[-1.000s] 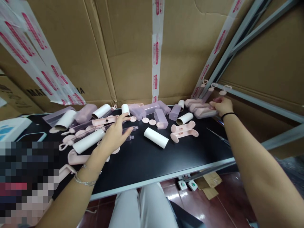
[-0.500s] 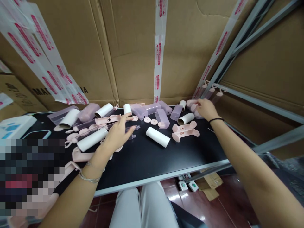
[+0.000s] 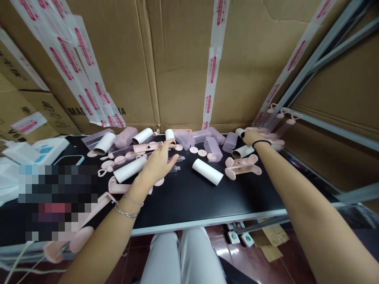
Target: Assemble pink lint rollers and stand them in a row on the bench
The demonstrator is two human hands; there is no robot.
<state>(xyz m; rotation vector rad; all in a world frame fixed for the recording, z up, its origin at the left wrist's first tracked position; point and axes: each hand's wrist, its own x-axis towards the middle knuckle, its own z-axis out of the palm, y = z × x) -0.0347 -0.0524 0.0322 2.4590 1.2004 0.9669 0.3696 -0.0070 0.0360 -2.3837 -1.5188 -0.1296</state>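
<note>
My left hand [image 3: 161,161] is over the left cluster of parts, its fingers apart and holding nothing. Close to its fingertips are a short white tube [image 3: 169,135] and a pale pink bracket [image 3: 148,147]; a longer white tube [image 3: 130,169] lies beside its wrist. At the back right, my right hand [image 3: 253,137] is among pink pieces [image 3: 276,142], by another short white tube [image 3: 239,132]. Its fingers are blurred and partly hidden, so their grip is unclear. Pink spool-shaped brackets [image 3: 242,166] and a loose white tube [image 3: 207,172] lie between the hands.
Translucent lilac covers [image 3: 213,150] and pink discs [image 3: 202,153] lie along the back of the black table [image 3: 183,205]. Tall cardboard [image 3: 180,71] stands behind. A metal frame [image 3: 314,71] with hanging pink hooks rises at right. A phone [image 3: 69,160] is on the left.
The view has turned left, so the scene sits further right. My right hand has shifted left against the parts, from the pink pieces towards the short white tube. My left hand stays spread.
</note>
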